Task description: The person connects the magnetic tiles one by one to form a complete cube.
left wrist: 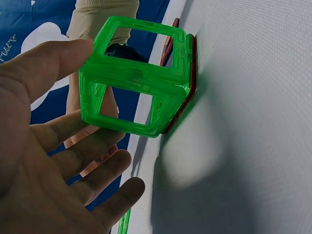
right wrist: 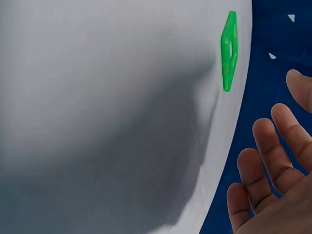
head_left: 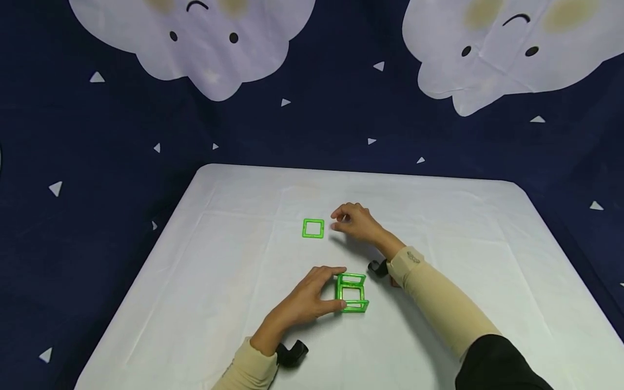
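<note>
Lower centre of frame, the left hand [head_left: 302, 298] pinches the green hollow block [head_left: 352, 301], seemingly steadying it on the tabletop [head_left: 234, 260], while the right hand [head_left: 359, 222], fingers loosely curved and empty, hovers just right of the flat green square [head_left: 313, 236]!

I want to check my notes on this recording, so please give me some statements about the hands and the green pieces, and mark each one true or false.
1. The left hand grips the joined green frames. True.
2. The loose green square lies on the white table. True.
3. The right hand is holding the loose green square. False: it holds nothing, and the square lies apart from its fingertips.
4. The joined green frames are nearer the table's far edge than the loose green square. False: the square is nearer that edge.
5. The backdrop is dark blue with white shapes. True.
</note>
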Demonstrator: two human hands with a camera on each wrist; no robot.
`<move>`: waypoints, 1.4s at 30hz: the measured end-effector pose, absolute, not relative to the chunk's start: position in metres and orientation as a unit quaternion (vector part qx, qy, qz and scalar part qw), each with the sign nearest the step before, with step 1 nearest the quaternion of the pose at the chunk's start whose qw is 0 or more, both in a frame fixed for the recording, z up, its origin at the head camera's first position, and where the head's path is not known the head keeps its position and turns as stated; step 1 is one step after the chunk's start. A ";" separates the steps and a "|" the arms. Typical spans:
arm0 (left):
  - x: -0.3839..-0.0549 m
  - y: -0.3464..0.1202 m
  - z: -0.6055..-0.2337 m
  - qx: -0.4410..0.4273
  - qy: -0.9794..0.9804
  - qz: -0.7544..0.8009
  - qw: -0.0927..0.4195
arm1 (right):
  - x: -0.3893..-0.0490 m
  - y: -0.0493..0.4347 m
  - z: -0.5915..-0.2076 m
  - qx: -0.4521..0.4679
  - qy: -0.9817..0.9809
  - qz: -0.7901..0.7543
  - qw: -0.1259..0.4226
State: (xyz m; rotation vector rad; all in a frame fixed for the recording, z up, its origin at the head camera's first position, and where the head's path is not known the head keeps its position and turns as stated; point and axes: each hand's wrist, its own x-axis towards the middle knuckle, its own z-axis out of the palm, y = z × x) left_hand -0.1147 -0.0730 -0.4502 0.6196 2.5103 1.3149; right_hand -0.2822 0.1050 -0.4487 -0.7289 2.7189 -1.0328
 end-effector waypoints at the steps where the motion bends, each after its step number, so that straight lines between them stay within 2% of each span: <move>1: -0.115 -0.073 -0.450 0.213 0.859 0.449 0.121 | -0.284 0.105 -0.449 -0.245 0.905 -0.341 0.072; 10: -0.114 -0.073 -0.450 0.221 0.857 0.453 0.108 | -0.293 0.094 -0.456 -0.277 0.900 -0.327 0.080; 22: -0.111 -0.071 -0.454 0.219 0.853 0.460 0.114 | -0.304 0.074 -0.463 -0.266 0.926 -0.253 0.092; 42: -0.114 -0.070 -0.455 0.229 0.853 0.456 0.106 | -0.312 0.060 -0.464 -0.258 0.931 -0.236 0.109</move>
